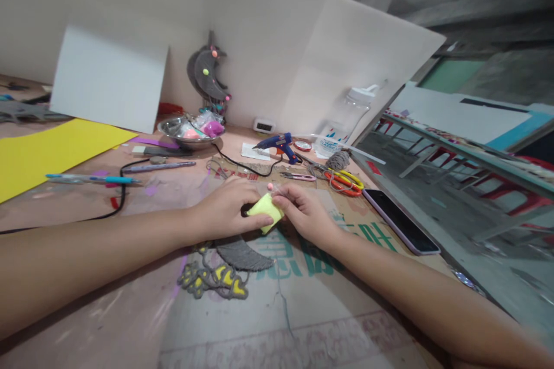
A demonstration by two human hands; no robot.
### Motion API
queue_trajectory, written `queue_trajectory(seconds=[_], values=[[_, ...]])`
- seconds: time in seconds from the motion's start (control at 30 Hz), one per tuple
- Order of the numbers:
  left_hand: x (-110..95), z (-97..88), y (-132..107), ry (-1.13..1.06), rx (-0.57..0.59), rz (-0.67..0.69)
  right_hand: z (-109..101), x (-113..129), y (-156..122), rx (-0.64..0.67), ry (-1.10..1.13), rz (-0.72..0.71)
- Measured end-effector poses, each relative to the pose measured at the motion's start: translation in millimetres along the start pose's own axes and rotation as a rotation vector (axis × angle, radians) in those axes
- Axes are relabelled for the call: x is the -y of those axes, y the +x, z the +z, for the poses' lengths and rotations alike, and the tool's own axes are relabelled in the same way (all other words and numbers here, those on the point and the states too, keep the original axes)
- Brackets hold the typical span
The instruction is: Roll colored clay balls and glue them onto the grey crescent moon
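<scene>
Both of my hands meet over the middle of the table. My left hand (229, 207) is curled around a small lime-yellow piece of soft material (265, 210), its thumb pressed on top. My right hand (303, 210) pinches the same piece from the right, with a tiny pink bead (270, 186) showing just above its fingertips. Right under my left wrist lies a grey crescent-shaped craft piece (242, 254) with grey and yellow heart shapes (214, 279) hanging from it.
A blue glue gun (279, 144), orange and yellow scissors (346, 180), twine (338, 159) and a phone (400, 220) lie to the right. A metal bowl (190, 129), pens (93, 179), yellow paper (47, 152) and a black cable (116, 201) lie left. White boards (108, 77) lean behind.
</scene>
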State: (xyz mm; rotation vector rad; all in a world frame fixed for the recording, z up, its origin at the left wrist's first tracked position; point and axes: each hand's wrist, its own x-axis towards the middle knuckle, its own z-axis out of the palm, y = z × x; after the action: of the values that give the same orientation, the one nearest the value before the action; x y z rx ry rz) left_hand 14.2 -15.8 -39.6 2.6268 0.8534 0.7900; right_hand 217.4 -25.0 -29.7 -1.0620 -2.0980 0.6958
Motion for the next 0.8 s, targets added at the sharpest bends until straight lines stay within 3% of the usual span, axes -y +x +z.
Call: queue_trajectory(seconds=[0.3, 0.63, 0.8], values=[[1.6, 0.7, -0.4, -0.002, -0.003, 0.039, 0.9, -2.0, 0.4, 0.026, 0.145, 0.064], [1.2, 1.1, -0.5, -0.018, -0.006, 0.041, -0.3, 1.3, 1.0, 0.016, 0.017, -0.041], [1.9, 1.1, -1.6, -0.010, -0.018, 0.021, -0.2, 1.7, 0.5, 0.007, 0.080, 0.001]])
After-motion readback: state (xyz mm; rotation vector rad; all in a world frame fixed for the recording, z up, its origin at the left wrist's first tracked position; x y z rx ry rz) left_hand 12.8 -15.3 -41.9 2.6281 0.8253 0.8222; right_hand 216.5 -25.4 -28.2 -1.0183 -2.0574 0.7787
